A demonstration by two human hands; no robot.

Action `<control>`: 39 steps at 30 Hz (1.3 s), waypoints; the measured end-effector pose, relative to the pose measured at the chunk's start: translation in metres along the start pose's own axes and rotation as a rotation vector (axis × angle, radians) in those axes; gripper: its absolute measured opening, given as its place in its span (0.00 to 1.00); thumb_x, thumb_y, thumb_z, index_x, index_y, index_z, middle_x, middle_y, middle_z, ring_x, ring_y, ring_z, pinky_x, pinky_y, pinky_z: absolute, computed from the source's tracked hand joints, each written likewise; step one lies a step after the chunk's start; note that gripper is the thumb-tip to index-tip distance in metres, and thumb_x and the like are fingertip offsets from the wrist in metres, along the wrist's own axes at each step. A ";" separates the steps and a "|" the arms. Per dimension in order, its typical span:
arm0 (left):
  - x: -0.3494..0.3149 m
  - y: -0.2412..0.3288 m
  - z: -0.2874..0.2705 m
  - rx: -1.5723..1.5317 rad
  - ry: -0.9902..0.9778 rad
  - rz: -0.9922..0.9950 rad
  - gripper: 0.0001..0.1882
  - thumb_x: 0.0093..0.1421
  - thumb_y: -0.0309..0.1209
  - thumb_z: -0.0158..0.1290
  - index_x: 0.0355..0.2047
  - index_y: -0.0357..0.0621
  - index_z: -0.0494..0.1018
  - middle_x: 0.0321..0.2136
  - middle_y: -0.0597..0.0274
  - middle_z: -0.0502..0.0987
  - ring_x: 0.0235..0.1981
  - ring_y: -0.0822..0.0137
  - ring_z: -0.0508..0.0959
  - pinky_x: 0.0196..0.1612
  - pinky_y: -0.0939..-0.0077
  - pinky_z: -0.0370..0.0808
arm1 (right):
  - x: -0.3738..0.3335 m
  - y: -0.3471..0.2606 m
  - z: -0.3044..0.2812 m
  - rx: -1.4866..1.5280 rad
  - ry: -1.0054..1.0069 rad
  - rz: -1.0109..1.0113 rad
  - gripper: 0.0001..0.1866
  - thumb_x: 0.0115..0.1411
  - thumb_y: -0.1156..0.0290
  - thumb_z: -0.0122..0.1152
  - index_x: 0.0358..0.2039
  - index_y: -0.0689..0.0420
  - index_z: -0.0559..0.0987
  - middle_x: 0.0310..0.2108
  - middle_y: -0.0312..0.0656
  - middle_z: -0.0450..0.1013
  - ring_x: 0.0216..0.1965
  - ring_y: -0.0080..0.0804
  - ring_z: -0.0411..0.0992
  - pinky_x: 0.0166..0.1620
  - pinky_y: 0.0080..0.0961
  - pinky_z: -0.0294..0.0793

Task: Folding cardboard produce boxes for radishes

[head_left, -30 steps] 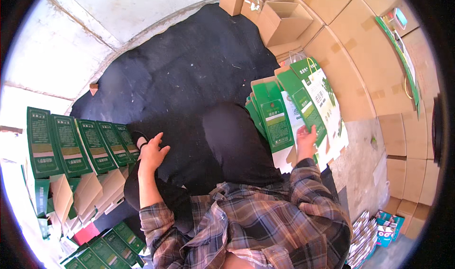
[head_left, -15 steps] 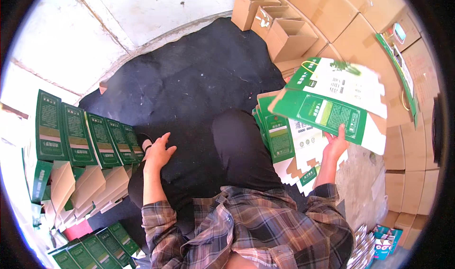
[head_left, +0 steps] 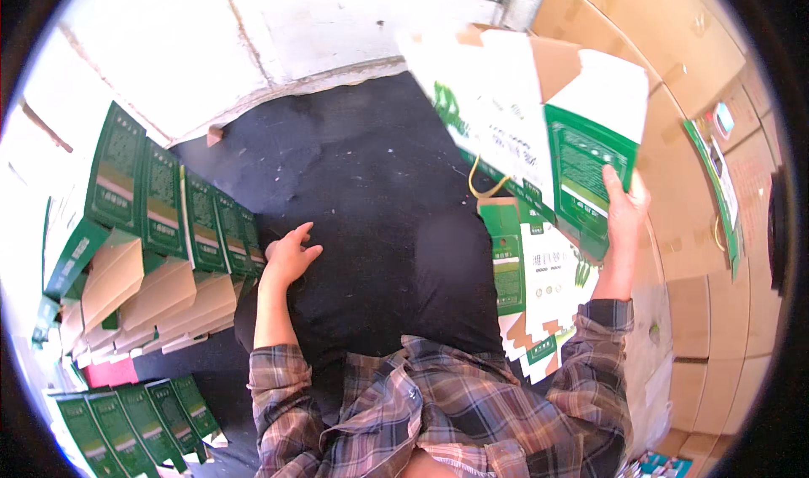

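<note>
Carton (head_left: 527, 133) farther left; between right-hand fingers (head_left: 614, 185)

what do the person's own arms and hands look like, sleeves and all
The sleeves are plaid, brown, grey and black with paler lines, ending partway along the forearms. Left hand and right hand show no glove.

I seem to be in a small packing room or storeroom: big brown cardboard boxes (head_left: 699, 200) are stacked like a wall on my right, green cartons (head_left: 202, 217) stand in rows on my left, and a pile of green-and-white cartons (head_left: 552, 263) lies beside my leg (head_left: 455, 267). Black sheeting (head_left: 354, 154) spreads underfoot toward a stained white wall (head_left: 312, 27).
</note>
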State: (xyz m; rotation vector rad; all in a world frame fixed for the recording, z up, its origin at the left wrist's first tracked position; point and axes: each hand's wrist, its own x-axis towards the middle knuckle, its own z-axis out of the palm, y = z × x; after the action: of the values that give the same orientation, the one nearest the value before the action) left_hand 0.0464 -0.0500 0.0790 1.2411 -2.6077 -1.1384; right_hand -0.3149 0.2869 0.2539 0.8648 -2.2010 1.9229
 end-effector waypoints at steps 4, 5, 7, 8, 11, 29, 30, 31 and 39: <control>0.002 -0.018 -0.018 -0.235 0.128 -0.027 0.31 0.53 0.35 0.58 0.56 0.42 0.62 0.44 0.51 0.74 0.39 0.63 0.76 0.43 0.70 0.73 | 0.020 -0.003 0.048 0.016 -0.335 -0.143 0.12 0.55 0.76 0.61 0.41 0.64 0.77 0.34 0.33 0.74 0.35 0.17 0.69 0.41 0.16 0.69; 0.004 -0.027 -0.023 -0.367 0.202 -0.043 0.32 0.54 0.36 0.57 0.57 0.42 0.61 0.46 0.51 0.73 0.41 0.63 0.75 0.43 0.71 0.72 | 0.026 -0.003 0.057 0.075 -0.429 -0.146 0.13 0.54 0.76 0.62 0.41 0.64 0.77 0.35 0.33 0.75 0.35 0.18 0.69 0.40 0.16 0.69; 0.002 -0.015 -0.045 -0.617 0.285 -0.139 0.34 0.57 0.39 0.55 0.61 0.44 0.55 0.53 0.52 0.67 0.46 0.63 0.72 0.46 0.69 0.71 | 0.036 0.000 0.070 0.152 -0.492 -0.126 0.13 0.54 0.77 0.62 0.42 0.63 0.77 0.35 0.33 0.75 0.36 0.18 0.69 0.41 0.16 0.69; -0.002 -0.009 -0.053 -0.817 0.361 -0.155 0.37 0.57 0.42 0.54 0.62 0.46 0.52 0.57 0.52 0.63 0.52 0.61 0.67 0.50 0.63 0.66 | 0.039 0.003 0.079 0.219 -0.540 -0.095 0.13 0.55 0.77 0.61 0.42 0.63 0.77 0.35 0.33 0.75 0.36 0.19 0.70 0.41 0.16 0.69; 0.001 -0.023 -0.067 -1.154 0.564 0.014 0.41 0.56 0.45 0.56 0.64 0.49 0.48 0.60 0.54 0.57 0.60 0.59 0.57 0.54 0.52 0.59 | 0.047 0.014 0.115 0.413 -0.538 -0.026 0.14 0.55 0.77 0.60 0.43 0.63 0.76 0.37 0.34 0.75 0.37 0.19 0.70 0.42 0.16 0.69; 0.004 -0.011 -0.038 -1.287 0.708 -0.068 0.16 0.51 0.23 0.59 0.41 0.39 0.71 0.36 0.63 0.76 0.37 0.70 0.74 0.45 0.74 0.68 | 0.025 0.158 0.233 -0.193 -0.337 0.230 0.58 0.42 0.48 0.70 0.63 0.63 0.47 0.58 0.63 0.50 0.60 0.51 0.53 0.59 0.37 0.56; 0.004 -0.007 -0.036 -1.274 0.677 -0.052 0.16 0.51 0.23 0.59 0.41 0.39 0.71 0.36 0.63 0.76 0.37 0.70 0.74 0.45 0.74 0.68 | 0.023 0.153 0.233 -0.193 -0.344 0.233 0.58 0.42 0.48 0.70 0.63 0.63 0.47 0.58 0.63 0.50 0.60 0.51 0.53 0.59 0.37 0.56; 0.003 -0.002 -0.035 -1.252 0.661 -0.061 0.16 0.50 0.23 0.59 0.41 0.39 0.71 0.35 0.63 0.77 0.36 0.71 0.74 0.44 0.74 0.68 | 0.022 0.149 0.234 -0.249 -0.329 0.258 0.59 0.41 0.48 0.71 0.63 0.63 0.46 0.58 0.63 0.49 0.60 0.51 0.53 0.60 0.37 0.55; 0.000 0.002 -0.025 -1.226 0.678 -0.032 0.14 0.51 0.23 0.58 0.39 0.42 0.72 0.34 0.65 0.76 0.34 0.73 0.74 0.42 0.76 0.69 | 0.020 0.144 0.227 -0.256 -0.396 0.378 0.61 0.36 0.60 0.73 0.64 0.61 0.43 0.59 0.60 0.48 0.60 0.49 0.53 0.60 0.36 0.56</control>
State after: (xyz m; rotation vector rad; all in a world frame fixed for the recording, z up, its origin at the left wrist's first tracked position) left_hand 0.0527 -0.0639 0.0986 1.0214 -1.0256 -1.5253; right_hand -0.3334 0.0739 0.0891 0.9002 -2.9506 1.6499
